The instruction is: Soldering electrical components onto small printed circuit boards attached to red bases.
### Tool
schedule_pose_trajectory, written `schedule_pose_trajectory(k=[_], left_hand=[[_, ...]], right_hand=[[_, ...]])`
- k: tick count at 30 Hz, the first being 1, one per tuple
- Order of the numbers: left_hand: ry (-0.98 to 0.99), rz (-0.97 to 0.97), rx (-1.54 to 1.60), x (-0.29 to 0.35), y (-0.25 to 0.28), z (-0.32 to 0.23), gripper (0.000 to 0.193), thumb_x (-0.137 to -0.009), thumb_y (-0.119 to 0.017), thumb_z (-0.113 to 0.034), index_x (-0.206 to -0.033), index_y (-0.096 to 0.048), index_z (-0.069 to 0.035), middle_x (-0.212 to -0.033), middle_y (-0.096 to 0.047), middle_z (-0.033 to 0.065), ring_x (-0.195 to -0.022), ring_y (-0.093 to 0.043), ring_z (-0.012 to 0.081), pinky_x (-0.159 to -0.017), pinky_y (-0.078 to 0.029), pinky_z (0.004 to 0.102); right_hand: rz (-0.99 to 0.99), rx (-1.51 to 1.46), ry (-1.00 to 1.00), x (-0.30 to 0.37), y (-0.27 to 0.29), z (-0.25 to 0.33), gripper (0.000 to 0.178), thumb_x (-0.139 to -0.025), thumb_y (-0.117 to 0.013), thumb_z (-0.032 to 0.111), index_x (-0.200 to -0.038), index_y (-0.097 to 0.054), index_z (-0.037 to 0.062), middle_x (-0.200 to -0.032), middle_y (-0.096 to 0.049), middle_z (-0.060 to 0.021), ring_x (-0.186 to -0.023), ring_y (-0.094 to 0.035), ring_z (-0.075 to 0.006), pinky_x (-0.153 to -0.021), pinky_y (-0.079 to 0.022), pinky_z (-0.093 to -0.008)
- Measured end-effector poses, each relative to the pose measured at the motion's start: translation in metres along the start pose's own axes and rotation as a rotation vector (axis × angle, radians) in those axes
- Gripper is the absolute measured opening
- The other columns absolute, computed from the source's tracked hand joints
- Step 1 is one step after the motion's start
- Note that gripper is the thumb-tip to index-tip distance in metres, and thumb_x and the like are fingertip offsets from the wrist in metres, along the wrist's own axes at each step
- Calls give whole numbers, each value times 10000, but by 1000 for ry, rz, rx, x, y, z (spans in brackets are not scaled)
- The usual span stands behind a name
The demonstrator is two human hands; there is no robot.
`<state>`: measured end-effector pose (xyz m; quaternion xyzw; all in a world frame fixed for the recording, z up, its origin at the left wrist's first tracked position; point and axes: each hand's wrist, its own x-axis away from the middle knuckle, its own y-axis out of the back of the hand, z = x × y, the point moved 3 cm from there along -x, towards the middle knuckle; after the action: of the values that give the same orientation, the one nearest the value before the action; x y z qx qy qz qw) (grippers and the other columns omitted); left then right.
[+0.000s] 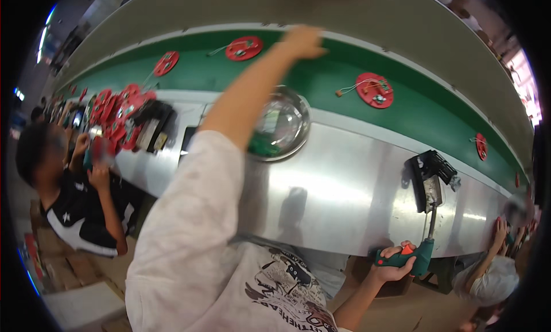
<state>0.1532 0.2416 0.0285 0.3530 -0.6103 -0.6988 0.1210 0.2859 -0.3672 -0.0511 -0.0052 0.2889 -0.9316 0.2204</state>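
1. Fingers of the left hand point(302, 42) blurred at full reach over the green belt point(321, 79); spread or curled cannot be told, and nothing seen held.
2. Fingers of the right hand point(395, 262) wrapped tight around the green handle of a screwdriver point(423, 249), low at the near edge of the steel table point(344, 183).
3. Long axis of the screwdriver running up from the handle, shaft pointing toward the black holder point(431, 174) standing on the table just above it.
4. Nearest to the left hand on the belt: one red disc point(244, 48) to its left, wire trailing left; another red disc point(374, 90) to its right and nearer the table, wire also trailing left.
5. Left hand clearly closer to both discs; right hand well apart from the belt, down at the table's front.
6. Steel bowl point(282, 125) on the table under the left forearm, just beside the belt's near edge.
7. Bare belt between the two discs; further red discs point(166, 62) along the belt to the left, and a pile of them point(123, 111) beyond the bowl, in front of another person point(74, 200).
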Motion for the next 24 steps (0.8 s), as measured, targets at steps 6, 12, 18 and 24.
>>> schedule_pose_trajectory(k=[6, 12, 18, 24], left_hand=[[315, 185, 87, 90, -11, 187, 622, -801, -736, -267, -1372, -583, -72, -1245, -674, 217, -1155, -651, 371, -1003, -509, 461], [-150, -58, 592, 109, 113, -26, 437, -769, -792, -267, -1158, -709, -87, -986, -708, 148, -951, -668, 309, -881, -532, 423], [-463, 62, 597, 268, 104, -221, 464, -769, -806, -308, -1164, -678, -102, -1146, -618, 149, -1047, -601, 317, -889, -516, 424], [-182, -149, 633, 289, 103, -194, 444, -803, -780, -310, -1179, -700, -88, -1242, -648, 181, -1145, -589, 395, -989, -467, 478]], right_hand=[[-35, 50, -10, 4, -3, -10, 469, -1031, -402, 425, -1139, -485, -24, -938, -591, -148, -453, -503, -183, -403, -464, -319], [48, 86, -9, 5, -7, -9, 441, -1052, -380, 397, -1136, -504, -18, -1009, -563, -139, -478, -514, -161, -427, -459, -309], [58, 136, 81, 0, -12, 2, 404, -1050, -385, 354, -1125, -503, -25, -1001, -574, -141, -472, -505, -172, -434, -459, -316], [102, 111, 20, -3, -19, -1, 406, -1031, -395, 322, -1054, -515, -66, -698, -575, -141, -430, -522, -185, -399, -467, -303]])
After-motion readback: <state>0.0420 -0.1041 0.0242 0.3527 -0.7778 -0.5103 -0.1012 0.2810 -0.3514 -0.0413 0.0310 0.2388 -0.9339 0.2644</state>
